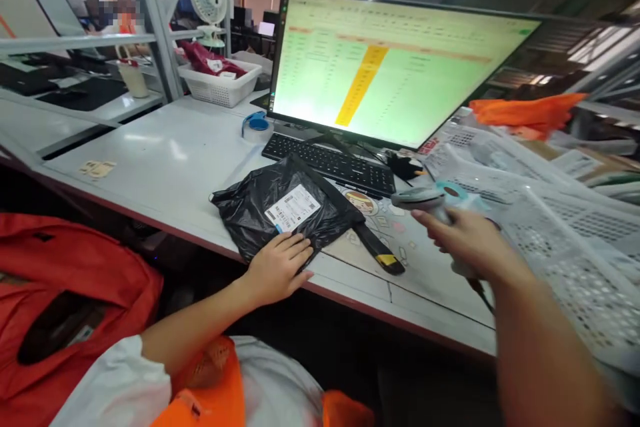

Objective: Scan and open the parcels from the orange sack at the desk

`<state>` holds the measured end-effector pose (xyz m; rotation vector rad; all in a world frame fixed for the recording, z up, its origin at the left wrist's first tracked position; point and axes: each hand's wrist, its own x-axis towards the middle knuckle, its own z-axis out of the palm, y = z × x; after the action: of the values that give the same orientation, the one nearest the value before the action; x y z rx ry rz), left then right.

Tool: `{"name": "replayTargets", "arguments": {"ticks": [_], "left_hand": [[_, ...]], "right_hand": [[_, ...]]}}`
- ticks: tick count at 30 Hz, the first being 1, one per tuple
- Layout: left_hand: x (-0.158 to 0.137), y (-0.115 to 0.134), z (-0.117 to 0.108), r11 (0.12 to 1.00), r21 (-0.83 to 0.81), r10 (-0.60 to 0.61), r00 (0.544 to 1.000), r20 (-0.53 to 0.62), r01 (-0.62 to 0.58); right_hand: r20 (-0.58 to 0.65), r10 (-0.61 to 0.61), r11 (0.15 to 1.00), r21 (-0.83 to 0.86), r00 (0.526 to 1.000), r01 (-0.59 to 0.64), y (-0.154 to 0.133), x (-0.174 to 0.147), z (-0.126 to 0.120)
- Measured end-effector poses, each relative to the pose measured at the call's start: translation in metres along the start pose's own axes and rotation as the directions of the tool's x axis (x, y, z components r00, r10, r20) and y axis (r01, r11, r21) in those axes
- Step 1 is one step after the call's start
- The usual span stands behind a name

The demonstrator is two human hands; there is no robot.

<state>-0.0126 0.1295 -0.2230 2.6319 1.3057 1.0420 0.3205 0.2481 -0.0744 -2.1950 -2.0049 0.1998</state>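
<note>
On the white tabletop (170,167): crinkled, glossy black plastic parcel (283,180), rectangular white label (293,208); left hand (281,267) flat on parcel; right hand (473,240) grasping grey scanner (420,197).

Likely a warehouse: labelled parcel (287,205), scanner (419,197)

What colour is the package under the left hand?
The package is black, best seen in the head view.

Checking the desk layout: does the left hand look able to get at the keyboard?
Probably yes: the left hand would pass over the black package lying between it and the keyboard.
</note>
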Motion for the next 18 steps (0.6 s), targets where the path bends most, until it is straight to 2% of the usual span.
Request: {"name": "replayTargets", "arguments": {"ticks": [2,3,6,9,11,12,14,16,18], "left_hand": [[-0.005,0.000,0.008,1.000,-0.016,0.009,0.999,-0.051,-0.010],[-0.006,-0.001,0.010,0.999,-0.032,0.010,0.997,-0.073,-0.013],[-0.008,-0.005,0.011,0.994,-0.096,0.033,0.993,-0.111,-0.043],[-0.010,-0.006,0.011,0.986,-0.152,0.043,0.989,-0.142,-0.065],[-0.010,-0.006,0.010,0.980,-0.190,0.037,0.986,-0.161,-0.068],[-0.010,-0.005,0.008,0.974,-0.216,0.036,0.986,-0.166,-0.072],[-0.011,-0.006,-0.001,0.957,-0.278,0.038,0.985,-0.166,-0.084],[-0.011,-0.009,-0.017,0.944,-0.317,0.041,0.987,-0.153,-0.088],[-0.012,-0.017,-0.038,0.958,-0.282,0.022,0.995,-0.098,-0.049]], "right_hand": [[0.155,-0.108,0.983,0.167,0.982,0.082,-0.014,-0.015,-0.029],[0.247,-0.159,0.965,0.244,0.956,0.098,-0.022,-0.024,-0.041],[0.437,-0.349,0.898,0.408,0.829,0.163,-0.055,-0.048,-0.059],[0.444,-0.534,0.823,0.468,0.720,0.322,-0.093,-0.063,-0.055],[0.407,-0.601,0.786,0.459,0.688,0.414,-0.111,-0.065,-0.046],[0.393,-0.609,0.782,0.441,0.689,0.439,-0.116,-0.063,-0.042],[0.368,-0.582,0.804,0.393,0.725,0.446,-0.114,-0.053,-0.030],[0.315,-0.501,0.856,0.317,0.806,0.409,-0.098,-0.036,-0.016],[0.219,-0.372,0.923,0.191,0.902,0.334,-0.072,-0.015,0.000]]}}
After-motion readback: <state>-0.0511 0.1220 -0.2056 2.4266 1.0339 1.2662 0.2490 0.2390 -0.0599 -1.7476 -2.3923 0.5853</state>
